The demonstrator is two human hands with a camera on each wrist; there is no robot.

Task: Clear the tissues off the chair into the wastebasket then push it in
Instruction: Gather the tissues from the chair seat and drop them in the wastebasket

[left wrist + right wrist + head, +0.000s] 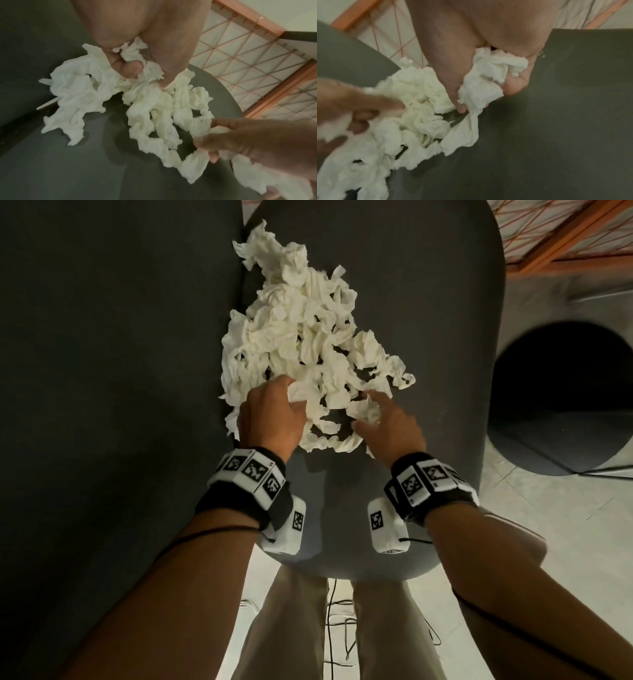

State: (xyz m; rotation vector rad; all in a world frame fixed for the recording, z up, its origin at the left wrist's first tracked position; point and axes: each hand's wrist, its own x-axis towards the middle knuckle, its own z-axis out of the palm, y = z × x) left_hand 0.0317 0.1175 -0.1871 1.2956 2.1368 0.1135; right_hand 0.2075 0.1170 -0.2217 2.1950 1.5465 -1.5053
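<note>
A heap of crumpled white tissues (308,337) lies on the dark grey chair seat (428,337), against the chair's back on the left. My left hand (274,412) is at the heap's near left edge, its fingers curled into the tissues (133,54). My right hand (383,419) is at the near right edge and grips a wad of tissue (488,75) between thumb and fingers. A round black wastebasket (561,398) stands on the floor to the right of the chair, its opening dark.
The chair's dark back (120,371) fills the left of the head view. An orange frame with a net (565,234) stands at the far right. Cables (339,628) trail on the pale tiled floor by my legs.
</note>
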